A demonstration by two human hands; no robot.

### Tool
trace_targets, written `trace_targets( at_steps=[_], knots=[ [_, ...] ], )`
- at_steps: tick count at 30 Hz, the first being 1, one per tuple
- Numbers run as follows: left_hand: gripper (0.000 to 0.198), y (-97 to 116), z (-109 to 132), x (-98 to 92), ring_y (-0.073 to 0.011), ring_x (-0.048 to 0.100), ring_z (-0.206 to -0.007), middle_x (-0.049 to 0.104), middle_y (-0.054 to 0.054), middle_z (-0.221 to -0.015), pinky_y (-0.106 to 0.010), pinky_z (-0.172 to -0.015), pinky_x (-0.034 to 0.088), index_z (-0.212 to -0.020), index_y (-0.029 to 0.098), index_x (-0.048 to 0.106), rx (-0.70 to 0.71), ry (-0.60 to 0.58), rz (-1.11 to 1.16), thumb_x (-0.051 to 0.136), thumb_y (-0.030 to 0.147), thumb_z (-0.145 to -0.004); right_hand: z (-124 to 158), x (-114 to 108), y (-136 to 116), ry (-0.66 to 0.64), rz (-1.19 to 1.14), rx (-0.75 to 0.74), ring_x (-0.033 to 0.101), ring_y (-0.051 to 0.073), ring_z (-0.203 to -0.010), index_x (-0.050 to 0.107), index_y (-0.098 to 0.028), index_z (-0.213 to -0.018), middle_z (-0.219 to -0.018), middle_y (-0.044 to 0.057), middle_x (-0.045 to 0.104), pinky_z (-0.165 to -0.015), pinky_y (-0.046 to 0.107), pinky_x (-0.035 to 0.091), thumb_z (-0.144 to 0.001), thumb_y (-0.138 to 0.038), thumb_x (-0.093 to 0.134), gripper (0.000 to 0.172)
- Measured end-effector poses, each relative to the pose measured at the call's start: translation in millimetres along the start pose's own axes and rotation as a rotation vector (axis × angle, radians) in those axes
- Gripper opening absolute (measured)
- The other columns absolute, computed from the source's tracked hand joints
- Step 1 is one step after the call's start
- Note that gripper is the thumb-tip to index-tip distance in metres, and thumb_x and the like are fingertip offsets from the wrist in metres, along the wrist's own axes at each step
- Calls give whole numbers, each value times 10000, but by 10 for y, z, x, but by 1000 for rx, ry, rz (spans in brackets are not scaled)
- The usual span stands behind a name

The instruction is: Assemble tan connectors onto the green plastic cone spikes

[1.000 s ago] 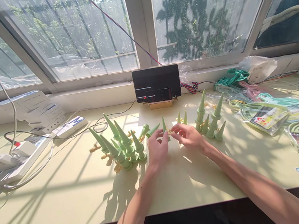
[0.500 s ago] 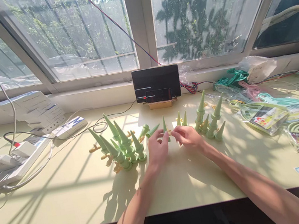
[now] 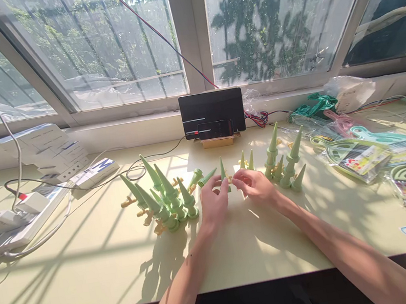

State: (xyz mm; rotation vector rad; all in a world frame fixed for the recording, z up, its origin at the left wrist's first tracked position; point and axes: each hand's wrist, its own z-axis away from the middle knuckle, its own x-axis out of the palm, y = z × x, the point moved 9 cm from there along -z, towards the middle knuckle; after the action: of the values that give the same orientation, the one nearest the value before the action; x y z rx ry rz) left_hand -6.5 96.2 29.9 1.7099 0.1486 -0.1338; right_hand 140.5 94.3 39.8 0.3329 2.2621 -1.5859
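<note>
My left hand (image 3: 213, 201) is closed around a small green cone-topped piece (image 3: 222, 168), which stands upright between its thumb and fingers. Facing it, my right hand (image 3: 257, 185) pinches a tiny yellow peg (image 3: 230, 180) at the side of that piece; the fingers partly hide where the two meet. Left of my hands stands a cluster of green cone-topped pieces (image 3: 172, 198) with yellow pegs (image 3: 129, 201) sticking out. Another green cone (image 3: 207, 177) lies tilted just behind my left hand. A second group of green cone towers (image 3: 287, 169) stands beyond my right hand, with two small cones (image 3: 251, 160) nearer.
A black tablet (image 3: 211, 109) with a phone (image 3: 215, 130) before it stands at the window. White boxes (image 3: 57, 150) and a power strip (image 3: 30, 217) with cables lie left. Bagged green brushes (image 3: 359, 157) lie right. The table's front edge (image 3: 248, 284) runs below my forearms.
My right fingers have shifted slightly at the yellow peg. My left hand and the green pieces stay practically where they were.
</note>
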Motion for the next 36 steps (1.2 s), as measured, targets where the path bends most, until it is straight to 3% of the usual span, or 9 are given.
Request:
trace_targets(
  at_steps=[4,12,26,36],
  knots=[
    [361,-13,-1,-14,-90,519,-494,717,-93,-937,-254,-462,408,-994,169,691,-1,15,-3,639,495,-847,2,-10,-28,6,-34,-35,579,139,-539,601,-205,-873,-766,23,640,-509,278,500,-890,-473,599,269],
    [371,-5,5,-8,-98,529,-494,714,-91,-928,-256,-452,400,-992,174,694,-6,6,-1,638,509,-842,-2,7,27,-2,-11,-6,577,148,-536,600,-209,-827,-700,14,630,-514,279,492,-907,-406,560,216],
    [311,24,17,19,-85,480,-473,709,-81,-908,-254,-445,383,-973,178,693,-18,-16,-7,636,459,-850,-4,6,9,-1,103,-7,514,139,-498,460,-230,-619,-506,-19,544,-544,265,409,-966,-416,455,393],
    [368,-8,2,-9,-78,497,-497,708,-92,-973,-247,-465,392,-1026,162,681,-26,10,-10,623,485,-860,3,-5,-13,3,-36,-19,572,136,-535,586,-201,-860,-766,16,625,-506,274,474,-902,-420,581,222]
  ],
)
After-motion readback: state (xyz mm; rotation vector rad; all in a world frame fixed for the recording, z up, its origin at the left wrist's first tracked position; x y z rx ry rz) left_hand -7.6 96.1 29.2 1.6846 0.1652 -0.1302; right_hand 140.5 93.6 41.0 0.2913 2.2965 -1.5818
